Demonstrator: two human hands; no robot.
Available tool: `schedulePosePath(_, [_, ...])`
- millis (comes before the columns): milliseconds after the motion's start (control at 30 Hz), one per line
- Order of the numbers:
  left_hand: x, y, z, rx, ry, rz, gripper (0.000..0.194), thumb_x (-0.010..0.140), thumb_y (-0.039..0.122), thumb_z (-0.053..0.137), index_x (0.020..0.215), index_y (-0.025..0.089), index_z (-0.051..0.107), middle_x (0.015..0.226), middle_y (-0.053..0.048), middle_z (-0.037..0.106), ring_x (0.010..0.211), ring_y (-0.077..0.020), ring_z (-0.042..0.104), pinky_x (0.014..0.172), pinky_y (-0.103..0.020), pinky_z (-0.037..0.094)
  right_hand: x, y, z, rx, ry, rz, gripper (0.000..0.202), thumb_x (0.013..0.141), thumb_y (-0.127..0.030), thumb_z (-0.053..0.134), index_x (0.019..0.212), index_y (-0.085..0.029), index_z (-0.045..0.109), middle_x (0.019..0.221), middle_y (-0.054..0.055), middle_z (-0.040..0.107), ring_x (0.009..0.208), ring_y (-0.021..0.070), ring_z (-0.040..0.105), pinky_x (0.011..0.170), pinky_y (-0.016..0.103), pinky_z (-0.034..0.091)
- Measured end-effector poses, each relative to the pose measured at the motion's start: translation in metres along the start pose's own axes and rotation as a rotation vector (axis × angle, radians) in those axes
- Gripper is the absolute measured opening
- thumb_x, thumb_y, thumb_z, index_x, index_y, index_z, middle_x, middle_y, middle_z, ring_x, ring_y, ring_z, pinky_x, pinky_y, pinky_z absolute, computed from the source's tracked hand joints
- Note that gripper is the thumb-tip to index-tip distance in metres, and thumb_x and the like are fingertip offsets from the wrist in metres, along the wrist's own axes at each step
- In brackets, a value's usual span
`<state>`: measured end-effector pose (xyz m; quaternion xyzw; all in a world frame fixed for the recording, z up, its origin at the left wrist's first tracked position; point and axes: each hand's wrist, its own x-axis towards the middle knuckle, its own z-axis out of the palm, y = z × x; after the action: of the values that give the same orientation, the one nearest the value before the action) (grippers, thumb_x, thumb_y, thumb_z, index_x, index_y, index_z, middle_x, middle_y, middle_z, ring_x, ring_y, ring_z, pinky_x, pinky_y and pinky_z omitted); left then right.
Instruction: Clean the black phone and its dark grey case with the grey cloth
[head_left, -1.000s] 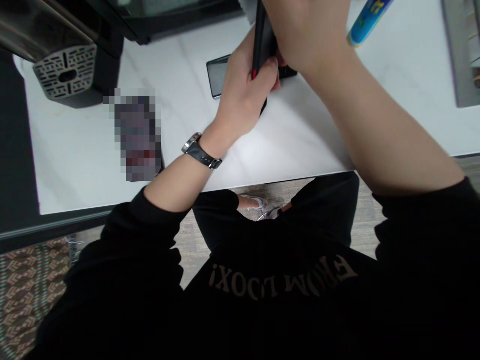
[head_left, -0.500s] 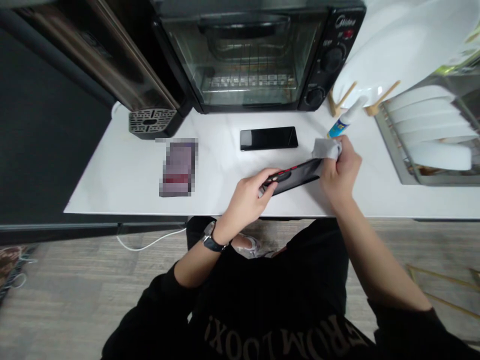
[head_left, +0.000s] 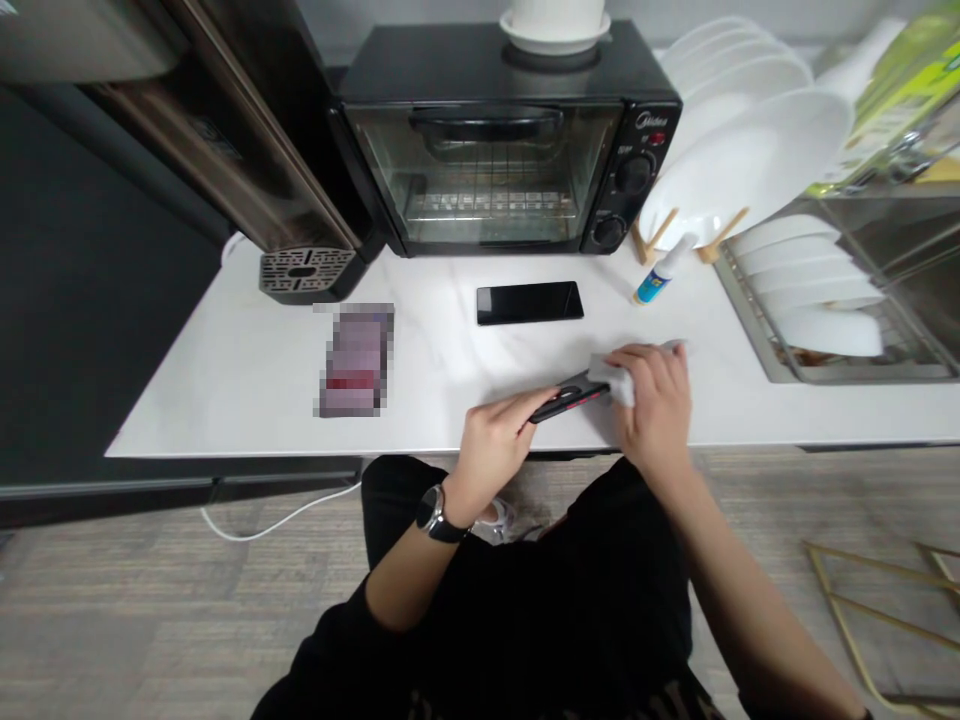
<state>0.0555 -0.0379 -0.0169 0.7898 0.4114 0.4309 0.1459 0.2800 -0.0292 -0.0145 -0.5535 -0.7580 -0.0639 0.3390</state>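
Observation:
My left hand (head_left: 496,432) grips the left end of a black phone case (head_left: 556,406) with red buttons, fingers along its top. The case is held tilted above the counter's front edge. My right hand (head_left: 654,400) is closed around a light grey cloth (head_left: 613,378), which covers the right end of the case. A black phone (head_left: 529,303) lies flat on the counter beyond my hands. Behind my right hand a small blue-and-white bottle (head_left: 655,286) stands on the counter.
A toaster oven (head_left: 495,180) stands at the back of the white counter (head_left: 225,380). A pixelated flat item (head_left: 354,360) lies at left, near a machine's drip tray (head_left: 307,272). At right are white plates (head_left: 750,170) in a wooden stand and a sink (head_left: 787,370) with bowls.
The case has turned so its red-buttoned edge faces me. My right hand has rolled over with the cloth, its knuckles now upward. The camera view has shifted, showing more of the oven's top.

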Motion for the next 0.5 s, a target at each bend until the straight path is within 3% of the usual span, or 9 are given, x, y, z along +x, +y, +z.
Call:
schedulePosePath(100, [0.001, -0.001, 0.003, -0.02, 0.027, -0.058, 0.033, 0.097, 0.006, 0.058, 0.119, 0.023, 0.075, 0.109, -0.004, 0.084, 0.091, -0.0187, 0.081, 0.081, -0.029, 0.065, 0.0, -0.01, 0.002, 0.004, 0.037, 0.105, 0.041, 0.102, -0.032, 0.039, 0.135, -0.018, 0.06, 0.142, 0.015, 0.065, 0.149, 0.0361, 0.047, 0.129, 0.067, 0.022])
schedulePosePath(167, [0.001, -0.006, 0.005, 0.015, 0.053, -0.065, 0.02, 0.097, 0.011, 0.06, 0.096, 0.022, 0.077, 0.085, -0.004, 0.082, 0.069, -0.0189, 0.076, 0.064, -0.03, 0.061, -0.004, -0.043, 0.009, 0.032, -0.046, -0.001, 0.052, 0.101, -0.031, 0.04, 0.15, -0.014, 0.049, 0.158, 0.017, 0.054, 0.158, 0.0352, 0.036, 0.131, 0.064, 0.02])
schedulePosePath(233, [-0.001, -0.013, 0.007, 0.043, 0.067, -0.043, 0.025, 0.094, 0.014, 0.061, 0.072, 0.022, 0.069, 0.062, -0.002, 0.071, 0.051, -0.0184, 0.065, 0.05, -0.031, 0.053, -0.01, -0.076, 0.017, 0.073, -0.147, -0.156, 0.06, 0.102, -0.029, 0.04, 0.16, -0.016, 0.04, 0.161, 0.014, 0.054, 0.157, 0.0289, 0.04, 0.135, 0.056, 0.017])
schedulePosePath(300, [-0.003, -0.018, 0.007, 0.054, 0.062, -0.018, 0.032, 0.091, 0.015, 0.062, 0.06, 0.023, 0.061, 0.051, -0.001, 0.063, 0.043, -0.0177, 0.057, 0.045, -0.031, 0.047, -0.012, -0.089, 0.02, 0.087, -0.18, -0.249, 0.064, 0.103, -0.034, 0.042, 0.164, -0.017, 0.036, 0.159, 0.011, 0.058, 0.153, 0.0253, 0.046, 0.136, 0.048, 0.016])
schedulePosePath(400, [-0.003, -0.016, 0.004, 0.064, 0.059, -0.033, 0.027, 0.092, 0.014, 0.062, 0.067, 0.022, 0.067, 0.06, -0.001, 0.07, 0.049, -0.0171, 0.063, 0.05, -0.03, 0.051, -0.005, -0.058, 0.015, 0.06, -0.149, -0.187, 0.064, 0.104, -0.045, 0.038, 0.162, -0.018, 0.04, 0.153, 0.012, 0.062, 0.149, 0.0282, 0.051, 0.134, 0.05, 0.022])
schedulePosePath(500, [0.0, -0.006, 0.001, -0.006, 0.026, -0.08, 0.023, 0.098, 0.014, 0.06, 0.107, 0.024, 0.079, 0.097, -0.004, 0.084, 0.08, -0.0186, 0.079, 0.074, -0.028, 0.063, 0.007, -0.01, 0.006, 0.017, -0.035, 0.004, 0.06, 0.106, -0.046, 0.03, 0.157, -0.017, 0.045, 0.15, 0.016, 0.062, 0.15, 0.0335, 0.049, 0.13, 0.06, 0.027])
